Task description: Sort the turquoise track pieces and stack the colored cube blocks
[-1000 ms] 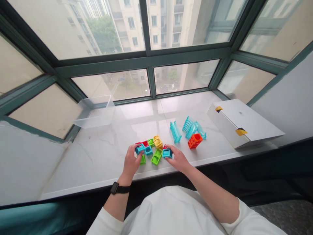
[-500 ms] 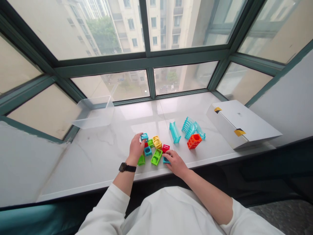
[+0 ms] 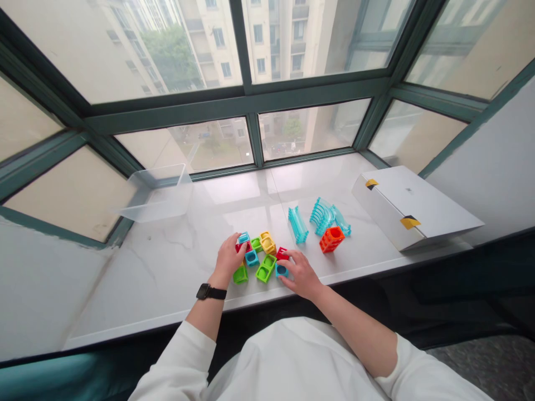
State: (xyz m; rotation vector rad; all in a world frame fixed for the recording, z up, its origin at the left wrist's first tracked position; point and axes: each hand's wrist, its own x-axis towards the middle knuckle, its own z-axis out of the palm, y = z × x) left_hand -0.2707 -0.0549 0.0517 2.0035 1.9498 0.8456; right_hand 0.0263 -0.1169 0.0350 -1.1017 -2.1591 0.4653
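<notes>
Colourful plastic toy blocks with round hollows lie in a loose cluster on the white sill. My left hand [image 3: 229, 257] is at the cluster's left side, its fingers and thumb closed around the left end of a red block [image 3: 244, 246]. Just beyond it is a light-blue block [image 3: 243, 238]. My right hand [image 3: 301, 274] curves, fingers apart, around a blue block [image 3: 281, 270], with its fingertips by another red block [image 3: 282, 253]. Between the hands lie a long green block [image 3: 266, 269], a yellow block [image 3: 268, 243], a blue block [image 3: 251, 258] and smaller green blocks [image 3: 240, 274].
A straight clear-blue track piece [image 3: 297, 225] and curved clear-blue pieces [image 3: 324, 214] lie to the right, behind an upright orange-red block tower [image 3: 332, 239]. A white box [image 3: 418, 206] sits far right; a clear plastic bin [image 3: 161, 203] stands back left by the window.
My left hand has shifted from the light-blue block toward the red block beside it. My right hand has opened wider, uncovering more of the blue block. The view has moved slightly.
</notes>
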